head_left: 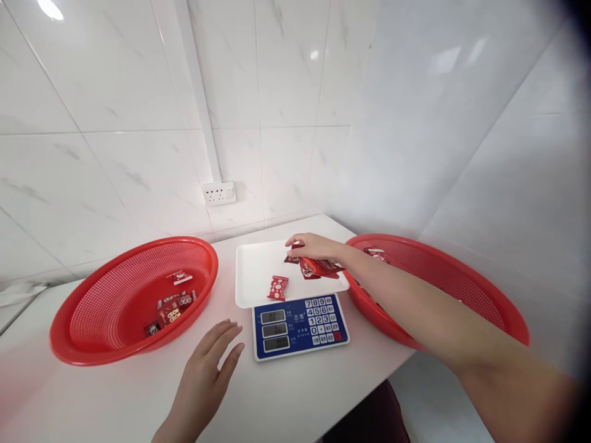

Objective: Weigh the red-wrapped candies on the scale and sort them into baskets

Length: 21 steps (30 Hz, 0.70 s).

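My right hand (314, 245) is over the right half of the white scale tray (249, 271), its fingers curled round several small red snack packets (318, 268). Some of these packets hang below the palm, and whether they touch the tray cannot be told. One red packet with white dots (277, 287) lies alone near the tray's front edge. Below the tray is the scale's blue panel (300, 326) with its displays and number keys. My left hand (210, 363) hovers or rests left of the panel, fingers apart and holding nothing.
On the left, a red perforated basket (106, 295) holds several small packets (173, 307). A second red basket (462, 277) stands at the right, partly behind my right forearm, with some packets inside. A wall socket (219, 194) sits above the white table (138, 394).
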Motion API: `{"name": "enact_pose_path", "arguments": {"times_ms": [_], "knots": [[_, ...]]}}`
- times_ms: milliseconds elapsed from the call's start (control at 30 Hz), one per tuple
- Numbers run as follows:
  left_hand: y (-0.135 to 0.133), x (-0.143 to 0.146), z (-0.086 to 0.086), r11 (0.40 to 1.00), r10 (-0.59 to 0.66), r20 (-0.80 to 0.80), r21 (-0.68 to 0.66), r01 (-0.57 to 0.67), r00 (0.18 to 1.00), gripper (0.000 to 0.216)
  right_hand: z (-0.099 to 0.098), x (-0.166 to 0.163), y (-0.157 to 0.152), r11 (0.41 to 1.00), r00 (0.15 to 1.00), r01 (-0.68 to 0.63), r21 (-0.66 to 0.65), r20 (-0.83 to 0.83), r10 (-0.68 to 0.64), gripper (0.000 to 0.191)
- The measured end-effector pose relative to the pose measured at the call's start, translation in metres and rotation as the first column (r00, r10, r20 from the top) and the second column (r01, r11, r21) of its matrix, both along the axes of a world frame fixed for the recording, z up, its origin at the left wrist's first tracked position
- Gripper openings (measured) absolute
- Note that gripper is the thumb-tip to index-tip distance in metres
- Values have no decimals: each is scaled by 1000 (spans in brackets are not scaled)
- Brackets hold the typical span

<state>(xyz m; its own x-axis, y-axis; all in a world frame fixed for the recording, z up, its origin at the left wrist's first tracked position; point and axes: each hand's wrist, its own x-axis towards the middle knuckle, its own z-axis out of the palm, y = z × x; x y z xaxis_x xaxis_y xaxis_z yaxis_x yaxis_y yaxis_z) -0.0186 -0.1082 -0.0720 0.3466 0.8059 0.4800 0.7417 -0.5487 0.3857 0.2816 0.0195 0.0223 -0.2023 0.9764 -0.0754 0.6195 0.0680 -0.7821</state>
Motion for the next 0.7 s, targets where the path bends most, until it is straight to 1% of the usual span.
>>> {"name": "enact_pose_path", "arguments": {"times_ms": [100,200,333,433,500,533,567,600,633,700], "knots": [[1,8,0,999,-37,23,-22,38,999,26,-5,-4,1,999,997,44,1,-61,-44,24],[1,16,2,996,-76,46,-51,79,996,27,-9,-8,3,990,985,128,62,-125,-120,16],[0,24,5,988,-117,105,-90,127,988,27,-12,-12,7,956,951,255,144,-214,-222,17],[-4,29,7,972,-113,194,-182,149,974,27,-13,-14,10,931,922,325,169,-278,-271,19],[-7,33,10,937,-76,295,-306,170,952,26,-13,-18,10,918,902,357,170,-320,-291,21],[-8,37,12,905,-42,369,-380,192,929,27,-13,-21,9,916,893,365,167,-342,-294,21],[-9,43,14,863,-3,461,-446,235,887,31,-12,-25,7,916,885,367,161,-362,-291,22],[-10,49,17,817,43,567,-494,298,822,37,-11,-31,2,919,880,362,155,-382,-282,22],[-10,57,21,768,96,674,-518,376,733,45,-10,-39,-4,925,877,350,151,-399,-267,22],[-9,74,29,678,207,838,-495,543,506,60,-9,-56,-20,941,877,307,142,-427,-221,22]]}}
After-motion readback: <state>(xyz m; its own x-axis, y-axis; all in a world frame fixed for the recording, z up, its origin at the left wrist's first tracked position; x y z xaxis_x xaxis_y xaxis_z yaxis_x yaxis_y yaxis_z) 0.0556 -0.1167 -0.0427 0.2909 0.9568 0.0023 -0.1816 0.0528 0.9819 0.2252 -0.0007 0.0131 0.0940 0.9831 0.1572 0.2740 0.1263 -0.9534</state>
